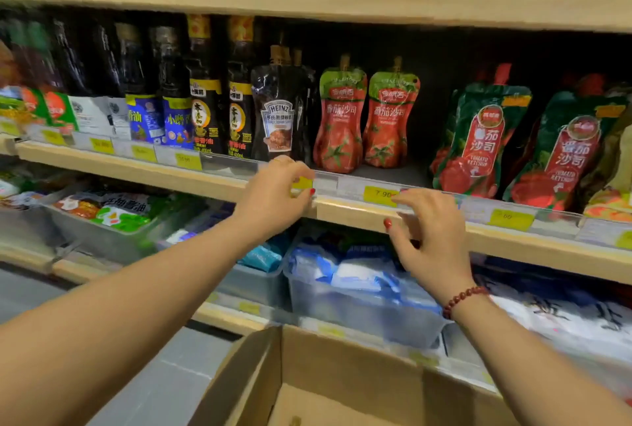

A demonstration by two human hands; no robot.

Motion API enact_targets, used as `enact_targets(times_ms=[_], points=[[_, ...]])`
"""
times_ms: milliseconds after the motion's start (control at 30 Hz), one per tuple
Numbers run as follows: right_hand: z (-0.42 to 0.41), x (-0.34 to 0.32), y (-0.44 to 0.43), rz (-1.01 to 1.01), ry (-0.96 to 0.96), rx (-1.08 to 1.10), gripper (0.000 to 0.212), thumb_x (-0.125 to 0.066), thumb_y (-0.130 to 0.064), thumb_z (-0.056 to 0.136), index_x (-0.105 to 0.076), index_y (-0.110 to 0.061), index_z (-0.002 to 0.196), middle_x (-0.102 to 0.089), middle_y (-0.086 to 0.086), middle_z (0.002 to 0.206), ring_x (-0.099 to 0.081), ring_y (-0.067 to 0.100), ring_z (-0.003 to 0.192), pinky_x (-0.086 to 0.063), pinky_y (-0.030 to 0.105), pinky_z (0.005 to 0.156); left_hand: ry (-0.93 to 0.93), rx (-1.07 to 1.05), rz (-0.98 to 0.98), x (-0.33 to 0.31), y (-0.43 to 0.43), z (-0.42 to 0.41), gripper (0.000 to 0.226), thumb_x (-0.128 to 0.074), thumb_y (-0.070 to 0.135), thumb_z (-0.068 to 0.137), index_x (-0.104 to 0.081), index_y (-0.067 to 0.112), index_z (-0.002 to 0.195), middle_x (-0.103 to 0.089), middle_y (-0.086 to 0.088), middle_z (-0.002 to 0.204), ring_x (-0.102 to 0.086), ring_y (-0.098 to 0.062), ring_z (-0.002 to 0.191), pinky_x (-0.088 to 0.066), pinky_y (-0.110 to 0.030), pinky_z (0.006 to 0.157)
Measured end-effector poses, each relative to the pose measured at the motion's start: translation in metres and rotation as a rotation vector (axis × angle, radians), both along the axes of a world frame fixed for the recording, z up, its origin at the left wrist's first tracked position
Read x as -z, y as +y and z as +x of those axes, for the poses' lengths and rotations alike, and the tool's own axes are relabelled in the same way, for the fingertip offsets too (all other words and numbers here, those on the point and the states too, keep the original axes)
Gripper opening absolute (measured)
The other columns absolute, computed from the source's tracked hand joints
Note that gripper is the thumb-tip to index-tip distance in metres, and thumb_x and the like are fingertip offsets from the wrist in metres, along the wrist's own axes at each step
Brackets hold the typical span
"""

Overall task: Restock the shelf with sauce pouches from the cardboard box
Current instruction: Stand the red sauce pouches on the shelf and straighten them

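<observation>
With no pouch in hand, the left hand (273, 193) closes its grip on the price strip (349, 186) at the shelf (342, 212) edge and the right hand (431, 237), grip spread, touches it below the red sauce pouches (338, 121), so restocking seems paused and the next move probably calls for reaching down into the cardboard box (325, 374)

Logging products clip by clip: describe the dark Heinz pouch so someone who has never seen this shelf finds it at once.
On the middle wooden shelf, go right past the tall dark bottles, stopping before the two red tomato-sauce pouches. The Heinz pouch stands above the left hand pinching the price strip; unlike those red pouches, it is near-black with a white shield label.
</observation>
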State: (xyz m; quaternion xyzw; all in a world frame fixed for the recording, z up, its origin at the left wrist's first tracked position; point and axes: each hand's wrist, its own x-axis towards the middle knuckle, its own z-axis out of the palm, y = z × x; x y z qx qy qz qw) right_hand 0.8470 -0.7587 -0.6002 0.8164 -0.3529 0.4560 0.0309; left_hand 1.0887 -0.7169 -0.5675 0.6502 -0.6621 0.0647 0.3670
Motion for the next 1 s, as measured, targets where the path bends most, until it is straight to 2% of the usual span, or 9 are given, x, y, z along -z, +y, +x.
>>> enact_targets(times_ms=[100, 167, 300, 400, 500, 633, 767, 867, 1000], points=[[0.014, 0.046, 0.034, 0.102, 0.006, -0.139, 0.020, -0.063, -0.022, 0.081, -0.064, -0.014, 0.100, -0.062, 0.002, 0.100, -0.054, 0.021, 0.095, -0.041, 0.034, 0.081, 0.017, 0.010, 0.082, 0.047, 0.030, 0.000, 0.021, -0.067, 0.020, 0.081, -0.066, 0.016, 0.102, -0.061, -0.004, 0.102, -0.056, -0.022, 0.097, -0.048, -0.034, 0.080], [0.019, 0.082, 0.054, 0.223, 0.015, -0.220, 0.017, -0.063, -0.018, 0.081, -0.064, -0.013, 0.097, -0.062, 0.003, 0.098, -0.054, 0.021, 0.095, -0.043, 0.034, 0.082, -0.001, -0.008, 0.238, 0.084, 0.050, 0.001, 0.028, -0.067, 0.022, 0.081, -0.065, 0.018, 0.108, -0.060, -0.005, 0.108, -0.057, -0.024, 0.102, -0.048, -0.038, 0.084], [0.019, 0.148, 0.077, 0.475, 0.146, -0.309, 0.022, -0.061, -0.022, 0.081, -0.063, -0.015, 0.102, -0.060, 0.003, 0.099, -0.054, 0.021, 0.099, -0.044, 0.032, 0.087, -0.051, -0.055, 0.425, 0.153, 0.088, -0.001, 0.047, -0.066, 0.031, 0.080, -0.057, 0.030, 0.126, -0.055, -0.002, 0.127, -0.052, -0.022, 0.117, -0.043, -0.032, 0.089], [0.015, 0.189, 0.085, 0.662, 0.295, -0.343, 0.027, -0.063, -0.026, 0.081, -0.062, -0.018, 0.107, -0.058, -0.002, 0.101, -0.052, 0.018, 0.100, -0.037, 0.022, 0.089, -0.016, -0.055, 0.498, 0.191, 0.105, 0.001, 0.051, -0.063, 0.029, 0.083, -0.050, 0.033, 0.133, -0.054, -0.005, 0.131, -0.052, -0.024, 0.120, -0.044, -0.034, 0.094], [0.011, 0.231, 0.096, 0.900, 0.440, -0.321, 0.041, -0.068, -0.031, 0.079, -0.058, -0.022, 0.118, -0.053, -0.003, 0.110, -0.048, 0.014, 0.109, -0.027, 0.005, 0.089, 0.059, -0.057, 0.474, 0.213, 0.116, 0.003, 0.047, -0.057, 0.030, 0.089, -0.048, 0.036, 0.135, -0.064, -0.004, 0.119, -0.059, -0.026, 0.106, -0.049, -0.037, 0.087], [0.001, 0.270, 0.113, 1.110, 0.569, -0.282, 0.065, -0.071, -0.045, 0.074, -0.047, -0.031, 0.133, -0.045, -0.002, 0.127, -0.041, 0.014, 0.123, -0.030, 0.022, 0.105, 0.239, -0.050, 0.429, 0.227, 0.119, 0.001, 0.045, -0.052, 0.031, 0.092, -0.044, 0.040, 0.136, -0.065, 0.006, 0.119, -0.058, -0.014, 0.105, -0.051, -0.035, 0.088], [-0.001, 0.283, 0.117, 1.310, 0.616, -0.260, 0.079, -0.068, -0.056, 0.073, -0.033, -0.037, 0.141, -0.032, -0.001, 0.144, -0.031, 0.016, 0.132, -0.023, 0.024, 0.111, 0.409, -0.048, 0.395, 0.232, 0.119, -0.001, 0.043, -0.054, 0.031, 0.092, -0.048, 0.043, 0.133, -0.059, 0.022, 0.119, -0.055, -0.001, 0.110, -0.049, -0.029, 0.094], [0.001, 0.284, 0.115, 1.378, 0.572, -0.291, 0.079, -0.071, -0.050, 0.074, -0.033, -0.034, 0.142, -0.029, -0.003, 0.148, -0.030, 0.014, 0.133, -0.021, 0.021, 0.108, 0.448, -0.047, 0.379, 0.233, 0.118, -0.001, 0.041, -0.054, 0.032, 0.092, -0.051, 0.041, 0.132, -0.061, 0.017, 0.123, -0.054, -0.002, 0.113, -0.049, -0.033, 0.096], [0.004, 0.281, 0.117, 1.358, 0.562, -0.252, 0.080, -0.073, -0.047, 0.072, -0.037, -0.028, 0.141, -0.033, -0.001, 0.147, -0.032, 0.017, 0.133, -0.026, 0.032, 0.113, 0.485, -0.058, 0.376, 0.231, 0.119, -0.003, 0.039, -0.055, 0.031, 0.093, -0.052, 0.038, 0.131, -0.062, 0.012, 0.123, -0.054, -0.006, 0.114, -0.050, -0.039, 0.096]])
